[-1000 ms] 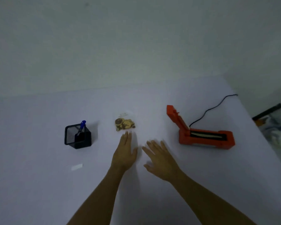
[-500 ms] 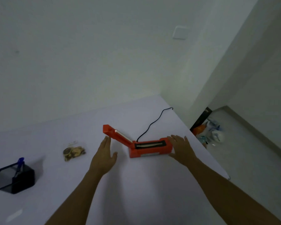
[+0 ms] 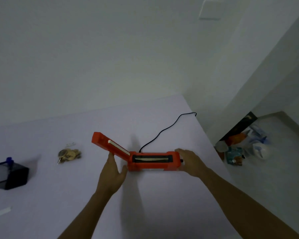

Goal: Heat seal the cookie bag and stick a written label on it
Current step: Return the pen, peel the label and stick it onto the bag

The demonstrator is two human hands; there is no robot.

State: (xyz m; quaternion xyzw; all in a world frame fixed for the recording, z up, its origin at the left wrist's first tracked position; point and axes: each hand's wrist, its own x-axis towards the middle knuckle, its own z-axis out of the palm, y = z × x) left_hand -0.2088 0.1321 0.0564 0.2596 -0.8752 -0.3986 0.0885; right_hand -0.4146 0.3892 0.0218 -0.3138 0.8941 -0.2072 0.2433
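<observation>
Near the counter's (image 3: 162, 195) right edge sits the orange heat sealer (image 3: 154, 161), its lid hinged up and leaning toward the left, the sealing strip exposed in the base. A black power cord (image 3: 164, 130) runs from its back toward the far right corner of the counter and drops over the edge. The left hand (image 3: 111, 171) lies open against the sealer's left end, fingertips touching the underside of the raised lid; the right hand (image 3: 190, 163) cups the right end, fingers loosely spread, so the two hands bracket the body rather than grip it tightly.

The risks, as they appear: the sealer stands close to the right edge, so a push to that side could tip it off, and a pull toward the middle could draw the cord taut and jerk the unit. Fingers under the lid could be pinched if it falls, and the strip may be hot.

The cookie bag (image 3: 69, 154) lies well to the left, apart from both hands, unsealed as far as can be told. Nearer the left edge stands a black mesh pen holder (image 3: 9, 176) with a blue pen (image 3: 9, 161), and by the front left corner a small white label (image 3: 3, 211).
</observation>
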